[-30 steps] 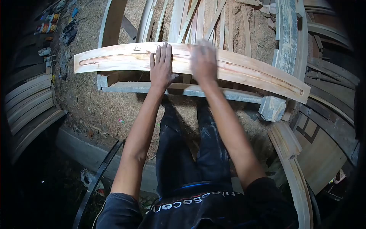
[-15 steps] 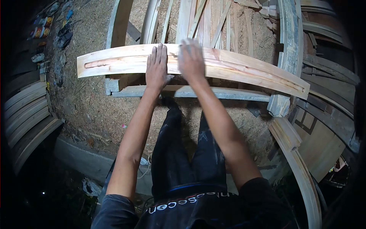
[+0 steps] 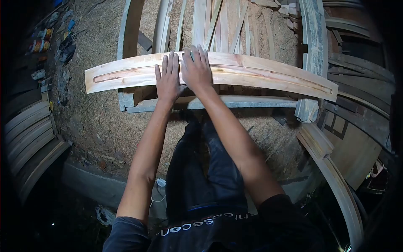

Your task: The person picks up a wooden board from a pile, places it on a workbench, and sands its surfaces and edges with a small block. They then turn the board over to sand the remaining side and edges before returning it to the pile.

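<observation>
A long, gently curved wooden board (image 3: 260, 66) lies crosswise over a timber frame, with a narrow round-ended groove cut along its face. My left hand (image 3: 168, 79) rests flat on the board left of its middle, fingers stretched and slightly apart. Close beside it, my right hand (image 3: 197, 72) lies flat on the same board with its fingers extended over the upper edge. A small greenish bit shows between the right fingers; I cannot make out what it is. The palms hide part of the groove.
Weathered beams (image 3: 315, 46) support the board at the right. Loose wooden strips (image 3: 205, 25) lie beyond it on shavings. Curved pieces are stacked at the left (image 3: 29, 113) and right (image 3: 357, 67). A curved timber (image 3: 336, 180) leans at lower right. A concrete edge (image 3: 96, 180) runs below.
My right hand has moved left along the board, close to my left hand, and is no longer blurred. The board appears slightly lower in view and a little less tilted.
</observation>
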A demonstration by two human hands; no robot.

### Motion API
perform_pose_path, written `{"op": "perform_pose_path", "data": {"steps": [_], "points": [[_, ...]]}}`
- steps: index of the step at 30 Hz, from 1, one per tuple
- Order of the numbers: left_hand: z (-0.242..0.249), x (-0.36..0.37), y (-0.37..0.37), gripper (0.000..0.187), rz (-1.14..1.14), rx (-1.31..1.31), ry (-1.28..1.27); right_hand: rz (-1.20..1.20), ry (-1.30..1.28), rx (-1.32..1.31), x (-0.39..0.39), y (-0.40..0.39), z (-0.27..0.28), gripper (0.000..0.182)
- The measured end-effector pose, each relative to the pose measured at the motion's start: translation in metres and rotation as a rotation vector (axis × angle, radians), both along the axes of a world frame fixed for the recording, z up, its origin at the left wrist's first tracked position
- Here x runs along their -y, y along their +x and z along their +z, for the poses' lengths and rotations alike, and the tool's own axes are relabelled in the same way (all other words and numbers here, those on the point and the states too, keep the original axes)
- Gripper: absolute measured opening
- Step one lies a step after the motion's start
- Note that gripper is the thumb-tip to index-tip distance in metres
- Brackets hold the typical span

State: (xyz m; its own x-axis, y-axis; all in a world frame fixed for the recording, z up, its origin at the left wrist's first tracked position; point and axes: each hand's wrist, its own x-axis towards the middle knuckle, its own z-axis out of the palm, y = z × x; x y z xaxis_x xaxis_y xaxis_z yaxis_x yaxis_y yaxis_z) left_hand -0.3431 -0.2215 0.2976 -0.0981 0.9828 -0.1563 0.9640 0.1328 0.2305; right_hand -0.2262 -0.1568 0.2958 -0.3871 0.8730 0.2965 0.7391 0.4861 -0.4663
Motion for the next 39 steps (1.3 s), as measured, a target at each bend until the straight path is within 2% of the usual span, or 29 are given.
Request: {"op": "perform_pose_path", "data": {"steps": [3, 5, 7, 9, 11, 14, 17, 19, 21, 22, 23, 25, 27, 30, 32, 33, 34, 35, 37, 39], "points": [[0.009, 0.0, -0.002, 0.128, -0.006, -0.01, -0.057, -0.068, -0.085, 0.075, -0.019, 0.068, -0.016, 0.04], [0.012, -0.001, 0.001, 0.129, 0.005, -0.002, -0.068, -0.181, -0.015, 0.122, -0.03, 0.123, -0.003, 0.036], [0.01, 0.005, 0.004, 0.13, 0.012, 0.011, -0.066, -0.267, 0.025, 0.128, -0.019, 0.131, 0.005, 0.034], [0.008, -0.007, 0.004, 0.131, 0.027, 0.008, -0.026, -0.349, 0.1, 0.111, -0.033, 0.123, 0.007, 0.033], [0.011, -0.001, 0.005, 0.132, 0.02, -0.005, -0.063, -0.283, -0.002, 0.067, -0.024, 0.089, 0.002, 0.039], [0.004, 0.006, 0.005, 0.132, 0.025, -0.001, -0.066, -0.054, -0.062, -0.028, -0.012, 0.032, 0.003, 0.044], [0.007, -0.002, 0.006, 0.132, 0.031, -0.017, -0.081, 0.046, -0.027, -0.016, -0.017, 0.042, 0.004, 0.046], [0.009, -0.002, 0.005, 0.133, 0.028, 0.007, -0.061, -0.046, -0.172, 0.074, -0.021, 0.078, -0.006, 0.043], [0.009, -0.002, 0.006, 0.133, 0.032, 0.002, -0.06, -0.143, -0.025, 0.151, -0.032, 0.118, 0.002, 0.043], [0.009, -0.002, 0.007, 0.134, 0.039, 0.001, -0.064, -0.186, -0.013, 0.107, -0.034, 0.129, 0.008, 0.042], [0.009, -0.005, 0.007, 0.134, 0.045, -0.002, -0.058, -0.235, -0.039, 0.042, -0.031, 0.129, 0.006, 0.04], [0.01, -0.003, 0.009, 0.133, 0.034, -0.036, -0.084, -0.346, -0.005, 0.098, -0.027, 0.109, 0.006, 0.041], [0.009, -0.005, 0.009, 0.133, 0.032, -0.043, -0.094, -0.239, -0.11, 0.053, -0.025, 0.071, -0.001, 0.042], [0.006, 0.0, 0.005, 0.134, 0.023, -0.035, -0.07, -0.032, -0.092, 0.001, -0.007, -0.002, -0.003, 0.043], [0.005, -0.001, -0.004, 0.133, 0.002, 0.012, -0.074, 0.062, -0.107, -0.031, -0.01, -0.009, 0.001, 0.045], [0.006, 0.0, -0.009, 0.133, -0.013, 0.039, -0.081, 0.093, -0.038, 0.064, -0.014, 0.002, -0.008, 0.044], [0.01, -0.001, -0.014, 0.133, -0.004, -0.006, -0.1, 0.08, -0.144, 0.095, -0.018, 0.021, -0.004, 0.04], [0.015, 0.0, -0.02, 0.134, 0.007, -0.048, -0.123, -0.009, -0.048, 0.051, -0.024, 0.046, -0.004, 0.037], [0.016, 0.003, -0.043, 0.134, 0.062, -0.014, -0.113, -0.222, -0.015, 0.059, -0.032, 0.086, 0.008, 0.033], [0.013, 0.006, -0.058, 0.134, 0.058, -0.011, -0.088, -0.299, 0.037, 0.069, -0.033, 0.084, 0.009, 0.034]]}}
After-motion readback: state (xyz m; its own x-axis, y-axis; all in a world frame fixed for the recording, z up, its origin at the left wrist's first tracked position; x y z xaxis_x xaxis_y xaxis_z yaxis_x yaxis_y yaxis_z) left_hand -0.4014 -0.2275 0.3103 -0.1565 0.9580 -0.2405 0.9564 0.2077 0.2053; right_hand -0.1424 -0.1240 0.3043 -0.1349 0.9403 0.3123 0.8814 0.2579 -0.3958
